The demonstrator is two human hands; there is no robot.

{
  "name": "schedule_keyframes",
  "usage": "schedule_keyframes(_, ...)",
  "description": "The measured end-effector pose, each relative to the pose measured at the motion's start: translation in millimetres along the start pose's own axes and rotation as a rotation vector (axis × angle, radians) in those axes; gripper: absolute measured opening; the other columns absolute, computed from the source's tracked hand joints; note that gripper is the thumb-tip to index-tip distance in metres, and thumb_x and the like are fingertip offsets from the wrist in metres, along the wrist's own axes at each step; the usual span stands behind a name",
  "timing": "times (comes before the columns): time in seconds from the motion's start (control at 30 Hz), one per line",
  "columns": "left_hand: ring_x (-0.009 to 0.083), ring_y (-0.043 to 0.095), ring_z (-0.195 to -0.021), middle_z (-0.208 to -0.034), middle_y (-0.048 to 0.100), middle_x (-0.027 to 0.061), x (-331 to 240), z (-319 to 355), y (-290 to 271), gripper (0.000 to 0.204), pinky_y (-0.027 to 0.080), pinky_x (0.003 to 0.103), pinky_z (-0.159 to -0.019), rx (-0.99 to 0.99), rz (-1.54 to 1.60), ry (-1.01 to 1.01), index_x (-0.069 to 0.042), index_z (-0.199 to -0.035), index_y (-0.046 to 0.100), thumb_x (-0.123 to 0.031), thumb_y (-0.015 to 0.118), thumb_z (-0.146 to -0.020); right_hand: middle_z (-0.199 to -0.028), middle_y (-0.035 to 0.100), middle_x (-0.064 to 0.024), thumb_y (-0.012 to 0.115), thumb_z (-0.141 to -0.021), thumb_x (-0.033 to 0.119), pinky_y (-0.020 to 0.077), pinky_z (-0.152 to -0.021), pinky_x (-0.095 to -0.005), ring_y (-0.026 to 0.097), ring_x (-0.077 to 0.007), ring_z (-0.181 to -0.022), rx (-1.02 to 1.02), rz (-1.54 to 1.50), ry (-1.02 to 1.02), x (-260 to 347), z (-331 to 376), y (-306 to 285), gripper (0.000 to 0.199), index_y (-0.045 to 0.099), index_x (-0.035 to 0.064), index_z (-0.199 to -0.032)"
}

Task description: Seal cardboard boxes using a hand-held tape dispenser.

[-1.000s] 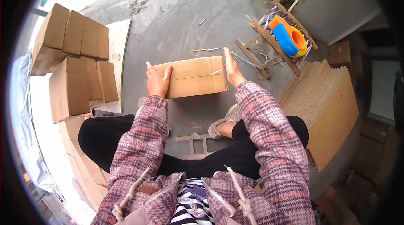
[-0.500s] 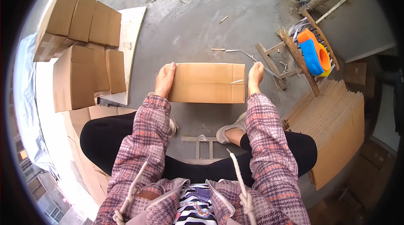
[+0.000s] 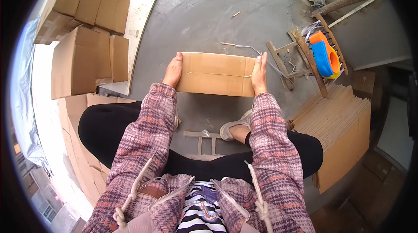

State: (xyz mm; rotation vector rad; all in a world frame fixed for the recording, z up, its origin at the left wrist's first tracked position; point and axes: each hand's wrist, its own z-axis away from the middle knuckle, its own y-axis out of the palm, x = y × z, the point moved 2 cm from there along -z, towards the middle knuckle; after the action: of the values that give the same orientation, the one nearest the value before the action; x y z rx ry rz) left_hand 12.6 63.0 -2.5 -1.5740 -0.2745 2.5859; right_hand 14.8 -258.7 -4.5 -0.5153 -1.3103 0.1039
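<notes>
Holding one closed brown carton (image 3: 215,74) end to end, two-handed. It sits in front of the torso above the grey floor (image 3: 200,19), long side crosswise; underside hidden, can't tell if anything supports it from below.

Left grip (image 3: 173,72): on the carton's left end, thumb up by the far corner, fingers mostly hidden. Right grip (image 3: 260,75): flat against the right end, palm inward, fingers extended away from the body. Neither is curled; the carton is sandwiched between the two, so spacing = carton length.

Forearms in plaid sleeves (image 3: 147,128) reach forward from the lower edge, converging toward the carton, roughly mirrored. Wrists near straight. Knees spread wide below.

Further out: low wooden frame (image 3: 213,145) between the feet; stacked cartons (image 3: 85,54) on the left; flat cardboard stack (image 3: 342,139) by the right knee, blue-and-orange ring-shaped object (image 3: 321,59) beyond it.
</notes>
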Motion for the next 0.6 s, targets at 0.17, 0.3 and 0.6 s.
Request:
schedule_keyframes(0.17, 0.0215, 0.062, -0.110, -0.127, 0.061, 0.0095, 5, 6, 0, 0.066, 0.051, 0.036, -0.094, 0.016, 0.480, -0.403, -0.006, -0.135, 0.053, -0.060, 0.038, -0.100, -0.161, 0.018, -0.0111, 0.029, -0.104, 0.051, 0.0205, -0.120, -0.0374, 0.021, -0.0224, -0.147, 0.296, -0.879, 0.385, -7, 0, 9, 0.069, 0.015, 0.0075, -0.156)
schedule_keyframes(0.3, 0.0209, 0.063, -0.108, -0.124, 0.062, 0.0080, 21, -1, 5, 0.062, 0.052, 0.037, -0.091, 0.067, 0.587, -0.427, -0.006, -0.135, 0.053, -0.056, 0.040, -0.100, -0.162, 0.017, -0.0065, 0.031, -0.104, 0.050, 0.0212, -0.120, -0.0381, 0.021, -0.0225, -0.147, 0.322, -0.934, 0.507, -24, -3, 17, 0.065, 0.019, 0.0113, -0.156)
schedule_keyframes(0.6, 0.0386, 0.059, -0.102, -0.108, 0.063, 0.0236, 76, -37, 7, 0.052, 0.046, 0.045, -0.090, -0.309, -0.277, -0.011, -0.002, -0.110, 0.061, -0.049, 0.041, -0.100, -0.154, 0.034, -0.0102, 0.034, -0.104, 0.047, 0.0346, -0.113, -0.0382, 0.042, -0.0238, -0.136, 0.231, -0.922, 0.755, -28, -8, 15, 0.062, 0.028, 0.0099, -0.153)
